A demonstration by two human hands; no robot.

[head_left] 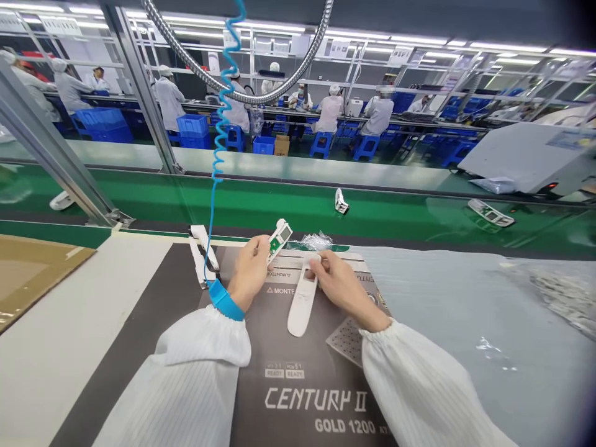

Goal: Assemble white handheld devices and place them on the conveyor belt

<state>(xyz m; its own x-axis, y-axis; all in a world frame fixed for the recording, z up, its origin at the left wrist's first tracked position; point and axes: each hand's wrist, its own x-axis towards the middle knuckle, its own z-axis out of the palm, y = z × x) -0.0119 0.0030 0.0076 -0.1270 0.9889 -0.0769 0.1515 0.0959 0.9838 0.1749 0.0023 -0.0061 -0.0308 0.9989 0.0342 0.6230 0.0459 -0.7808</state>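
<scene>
My left hand (250, 273) grips a white handheld device half (281, 236), with a green circuit board and a small grey screen showing. In my right hand (339, 285) is a long white plastic cover (302, 307), pinched near its rectangular window and tilted over the dark printed cardboard (288, 341). The two parts are apart. A blue wrist strap (226, 300) circles my left wrist, tied to a blue coiled cord (222, 118). Left of that hand, white plastic housings (201, 254) lie at the cardboard's far edge. Crumpled clear plastic (317, 241) lies just beyond my hands.
A green conveyor belt (270, 205) runs across, carrying a white part (341, 201) and another device piece (491, 213). A metal post (60, 136) rises at left. Brown cardboard (37, 267) lies left; a clear bag of parts (559, 292) lies right. Co-workers sit beyond.
</scene>
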